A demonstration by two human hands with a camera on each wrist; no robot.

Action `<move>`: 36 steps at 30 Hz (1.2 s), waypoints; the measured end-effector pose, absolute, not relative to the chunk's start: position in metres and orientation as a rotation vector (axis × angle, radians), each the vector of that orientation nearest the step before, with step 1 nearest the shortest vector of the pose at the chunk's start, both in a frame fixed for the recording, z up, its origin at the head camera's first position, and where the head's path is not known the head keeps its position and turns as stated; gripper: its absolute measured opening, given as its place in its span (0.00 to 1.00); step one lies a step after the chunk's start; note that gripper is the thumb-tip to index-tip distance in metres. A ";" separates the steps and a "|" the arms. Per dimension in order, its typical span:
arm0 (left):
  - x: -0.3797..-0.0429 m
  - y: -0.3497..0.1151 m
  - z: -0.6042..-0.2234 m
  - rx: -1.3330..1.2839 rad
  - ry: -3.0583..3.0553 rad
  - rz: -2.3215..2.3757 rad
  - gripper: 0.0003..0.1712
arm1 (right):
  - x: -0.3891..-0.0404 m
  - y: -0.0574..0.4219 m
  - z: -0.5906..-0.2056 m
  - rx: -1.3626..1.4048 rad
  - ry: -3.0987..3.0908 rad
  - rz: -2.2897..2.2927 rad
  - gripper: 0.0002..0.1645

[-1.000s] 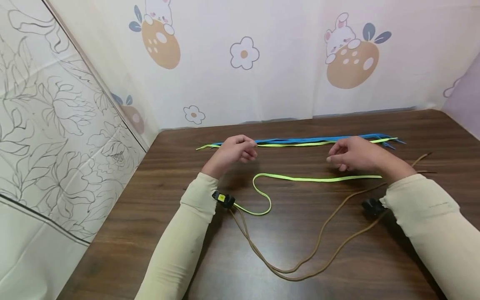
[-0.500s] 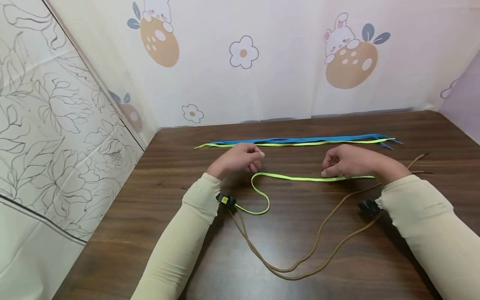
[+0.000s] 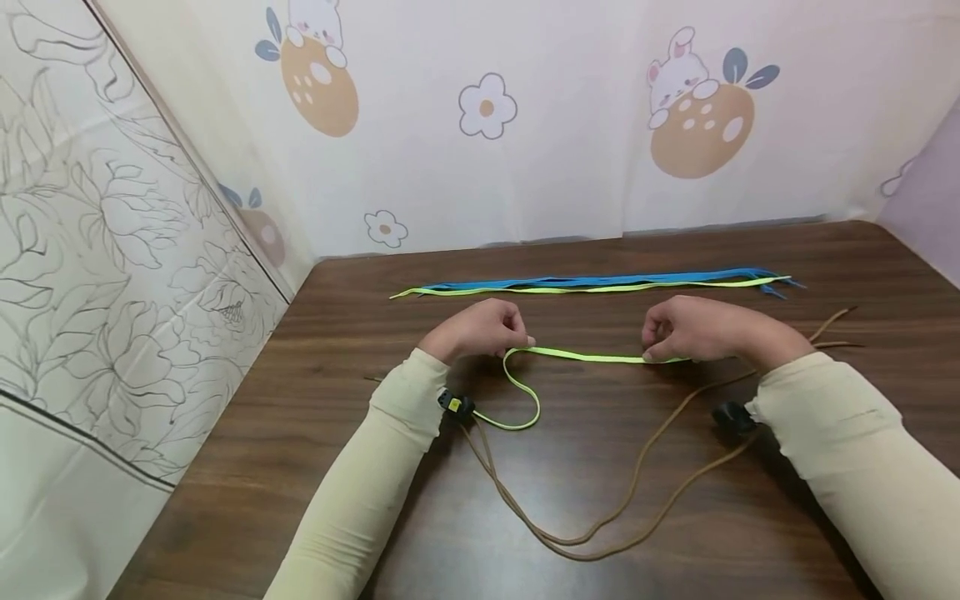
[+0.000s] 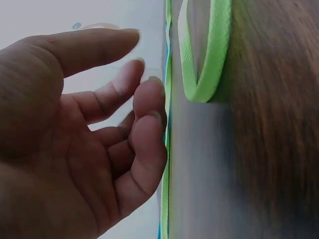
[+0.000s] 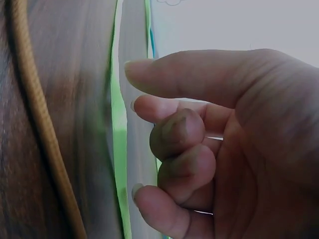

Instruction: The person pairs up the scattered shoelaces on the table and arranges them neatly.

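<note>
A flat neon-yellow shoelace [image 3: 591, 358] runs across the mid-table, straight on the right and bent into an S-curve at the left. My left hand [image 3: 487, 327] hovers just over the bend, fingers loosely curled. In the left wrist view its thumb stands apart from the fingertips, and the folded lace [image 4: 219, 55] lies beyond them. My right hand [image 3: 697, 329] reaches down over the straight stretch of that lace. A gap shows between its thumb and index finger in the right wrist view, with the lace [image 5: 118, 114] just past the tips.
Blue laces [image 3: 615, 280] and another yellow lace [image 3: 480, 291] lie stretched out along the back of the table. A brown round cord [image 3: 510, 500] loops nearer me, passing under both wrists. A patterned cloth wall [image 3: 562, 167] rises behind the table.
Both hands have come down and toward me from beside the laces at the back to the single yellow lace. The laces keep their positions.
</note>
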State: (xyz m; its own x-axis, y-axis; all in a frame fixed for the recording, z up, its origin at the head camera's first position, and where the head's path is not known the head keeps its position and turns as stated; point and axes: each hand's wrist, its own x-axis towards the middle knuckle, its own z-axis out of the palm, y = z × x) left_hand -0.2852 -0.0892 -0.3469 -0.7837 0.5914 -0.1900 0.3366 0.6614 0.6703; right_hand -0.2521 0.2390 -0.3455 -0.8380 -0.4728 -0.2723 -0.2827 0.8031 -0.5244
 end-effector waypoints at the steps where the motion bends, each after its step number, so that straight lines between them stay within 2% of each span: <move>1: -0.285 -0.089 -0.347 0.725 2.493 0.869 0.12 | -0.252 0.240 -0.345 -0.569 2.600 -0.663 0.14; 8: -0.283 -0.090 -0.350 0.699 2.486 0.783 0.11 | -0.253 0.248 -0.347 -0.556 2.601 -0.647 0.17; 20: -0.286 -0.089 -0.354 0.721 2.584 0.643 0.08 | -0.254 0.247 -0.348 -0.532 2.557 -0.633 0.14; 25: -0.286 -0.089 -0.355 0.727 2.616 0.624 0.04 | -0.254 0.249 -0.350 -0.553 2.545 -0.646 0.12; 30: -0.288 -0.090 -0.358 0.751 2.589 0.659 0.07 | -0.254 0.250 -0.352 -0.551 2.520 -0.643 0.11; 36: -0.288 -0.092 -0.359 0.706 2.564 0.752 0.05 | -0.254 0.250 -0.352 -0.548 2.517 -0.643 0.09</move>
State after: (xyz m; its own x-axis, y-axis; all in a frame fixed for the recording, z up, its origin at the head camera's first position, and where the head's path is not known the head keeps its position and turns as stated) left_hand -0.2883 -0.0923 -0.3589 -0.8037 0.5576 -0.2080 0.3568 0.7311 0.5815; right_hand -0.2538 0.2502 -0.3515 -0.8036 -0.4817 -0.3495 -0.2551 0.8093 -0.5291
